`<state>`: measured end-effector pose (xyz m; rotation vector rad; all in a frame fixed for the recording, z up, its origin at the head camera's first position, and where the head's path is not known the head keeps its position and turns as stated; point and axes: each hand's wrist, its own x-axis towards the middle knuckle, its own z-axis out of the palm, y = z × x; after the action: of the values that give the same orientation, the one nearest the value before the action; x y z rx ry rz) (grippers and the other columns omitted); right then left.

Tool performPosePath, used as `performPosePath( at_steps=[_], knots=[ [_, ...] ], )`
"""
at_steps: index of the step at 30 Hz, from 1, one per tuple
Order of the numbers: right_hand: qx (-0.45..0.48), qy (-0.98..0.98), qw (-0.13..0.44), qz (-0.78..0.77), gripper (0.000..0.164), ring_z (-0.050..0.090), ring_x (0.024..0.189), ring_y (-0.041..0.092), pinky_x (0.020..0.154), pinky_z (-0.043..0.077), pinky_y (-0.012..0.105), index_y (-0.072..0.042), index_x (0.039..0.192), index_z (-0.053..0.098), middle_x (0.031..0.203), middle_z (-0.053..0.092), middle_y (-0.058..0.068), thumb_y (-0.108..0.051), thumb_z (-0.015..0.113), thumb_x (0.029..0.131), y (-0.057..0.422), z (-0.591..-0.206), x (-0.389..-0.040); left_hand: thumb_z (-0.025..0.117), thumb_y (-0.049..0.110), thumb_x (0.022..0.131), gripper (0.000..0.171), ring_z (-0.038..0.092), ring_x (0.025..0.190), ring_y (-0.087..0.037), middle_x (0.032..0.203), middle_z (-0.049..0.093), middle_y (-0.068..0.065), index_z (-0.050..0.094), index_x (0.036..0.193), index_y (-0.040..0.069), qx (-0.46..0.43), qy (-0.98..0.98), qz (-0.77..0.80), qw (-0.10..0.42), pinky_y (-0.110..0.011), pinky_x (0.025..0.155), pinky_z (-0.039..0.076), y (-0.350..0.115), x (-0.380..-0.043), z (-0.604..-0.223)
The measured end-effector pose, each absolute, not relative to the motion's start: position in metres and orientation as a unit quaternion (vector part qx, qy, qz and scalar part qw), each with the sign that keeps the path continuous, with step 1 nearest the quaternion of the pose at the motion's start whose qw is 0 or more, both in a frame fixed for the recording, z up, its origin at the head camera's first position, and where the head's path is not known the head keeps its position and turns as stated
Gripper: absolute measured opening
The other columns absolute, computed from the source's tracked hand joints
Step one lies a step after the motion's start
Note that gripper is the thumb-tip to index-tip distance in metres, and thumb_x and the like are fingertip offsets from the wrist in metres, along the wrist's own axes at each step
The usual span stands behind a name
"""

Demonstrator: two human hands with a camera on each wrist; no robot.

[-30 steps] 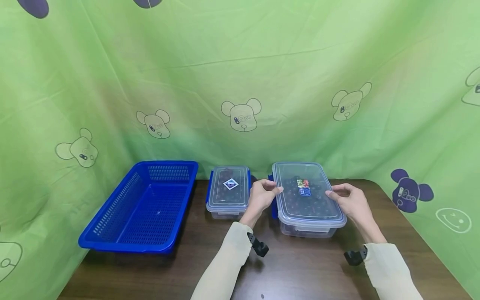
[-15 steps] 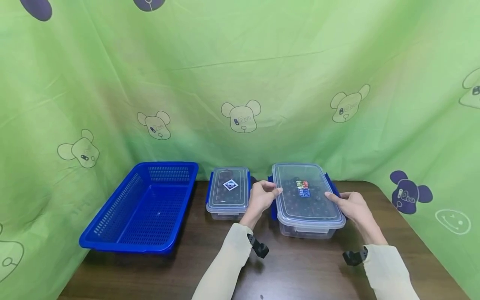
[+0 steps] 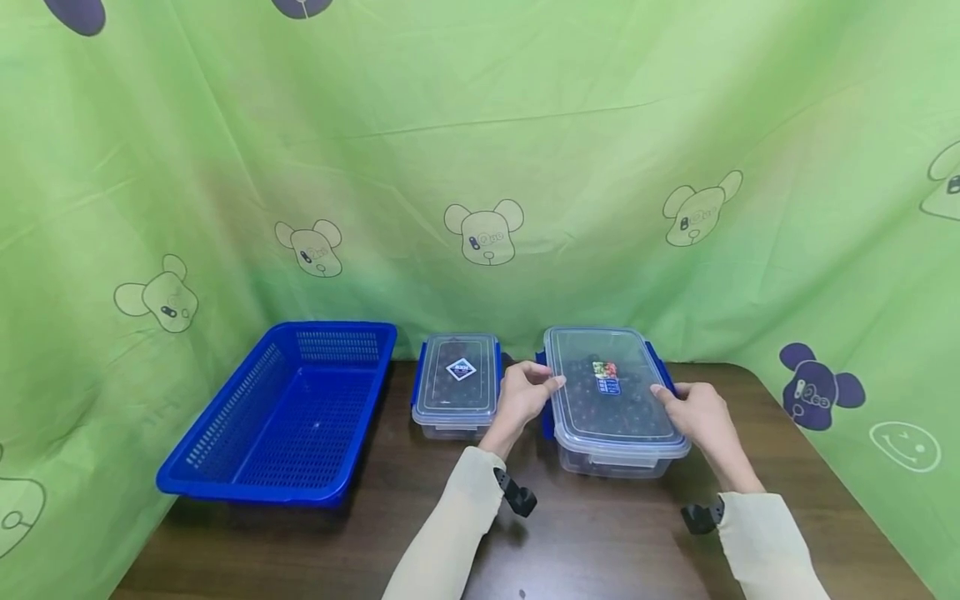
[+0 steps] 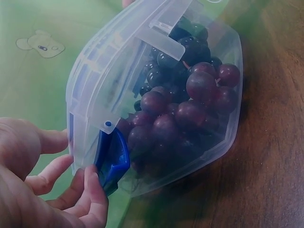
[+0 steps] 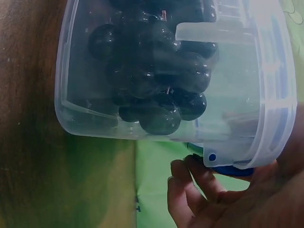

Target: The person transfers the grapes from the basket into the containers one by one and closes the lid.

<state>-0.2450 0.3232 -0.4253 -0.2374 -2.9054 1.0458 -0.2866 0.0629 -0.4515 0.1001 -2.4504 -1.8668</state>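
A large clear food container (image 3: 618,425) with a blue-trimmed lid stands on the table, dark and reddish-purple grapes (image 4: 178,114) inside. My left hand (image 3: 522,390) is at its left side, thumb by the lid edge, fingers on the blue latch (image 4: 114,156), which juts outward. On the right side, my right hand (image 3: 701,412) has its thumb on the lid's rim and its fingers curled beside the other blue latch (image 3: 660,364). The lid lies on the box. Part of the right latch is hidden behind the right hand.
To the left, a smaller lidded container (image 3: 456,396) with blue latches stands near the left hand. Farther left is a blue perforated basket (image 3: 258,497). A green patterned cloth (image 3: 480,125) hangs behind the brown table (image 3: 570,550).
The right hand has shifted slightly down and inward, and the right blue latch, out of sight a second ago, now shows beside the lid. The left hand holds its place.
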Motion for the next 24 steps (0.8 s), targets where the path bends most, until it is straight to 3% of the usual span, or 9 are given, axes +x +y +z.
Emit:
performPosePath(
  at_steps=[8,12,16,20,24],
  knots=[
    [-0.055,-0.949,0.061,0.304,0.049,0.064,0.095,0.042,0.077,0.053,0.054,0.015,0.128,0.064,0.110,0.070,0.033,-0.027,0.050,0.109,0.3135,-0.4276,-0.2446,0.087,0.024,0.088,0.020,0.068,0.088,-0.012,0.099,0.077,-0.002,0.077,0.101,0.012,0.033,-0.795,-0.605,0.037,-0.029,0.081,0.059,0.0644,-0.2860,-0.4517],
    [-0.055,-0.947,0.063,0.310,0.050,0.065,0.102,0.046,0.082,0.054,0.058,0.016,0.131,0.062,0.116,0.069,0.035,-0.027,0.049,0.109,0.3123,-0.4270,-0.2443,0.087,0.026,0.087,0.020,0.068,0.089,-0.014,0.100,0.076,-0.003,0.077,0.100,0.015,0.040,-0.801,-0.596,0.039,-0.031,0.081,0.058,0.0645,-0.2853,-0.4514],
    [-0.056,-0.947,0.061,0.309,0.051,0.065,0.105,0.047,0.085,0.053,0.060,0.017,0.131,0.062,0.119,0.068,0.036,-0.028,0.049,0.109,0.3135,-0.4275,-0.2439,0.087,0.029,0.087,0.021,0.070,0.101,-0.020,0.111,0.076,-0.007,0.078,0.101,0.018,0.047,-0.809,-0.584,0.041,-0.037,0.087,0.059,0.0653,-0.2838,-0.4505],
    [-0.057,-0.947,0.060,0.309,0.052,0.065,0.107,0.049,0.087,0.053,0.062,0.016,0.132,0.062,0.121,0.068,0.037,-0.028,0.050,0.109,0.3138,-0.4279,-0.2443,0.087,0.032,0.088,0.032,0.067,0.120,-0.029,0.129,0.072,-0.014,0.076,0.113,0.017,0.055,-0.813,-0.578,0.038,-0.045,0.100,0.057,0.0660,-0.2833,-0.4490],
    [-0.059,-0.948,0.054,0.309,0.053,0.064,0.112,0.052,0.090,0.053,0.063,0.016,0.134,0.060,0.126,0.066,0.039,-0.030,0.049,0.109,0.3145,-0.4273,-0.2446,0.086,0.035,0.089,0.052,0.063,0.126,-0.032,0.136,0.067,-0.016,0.068,0.133,0.014,0.065,-0.815,-0.576,0.027,-0.049,0.105,0.055,0.0658,-0.2842,-0.4482]
  ],
)
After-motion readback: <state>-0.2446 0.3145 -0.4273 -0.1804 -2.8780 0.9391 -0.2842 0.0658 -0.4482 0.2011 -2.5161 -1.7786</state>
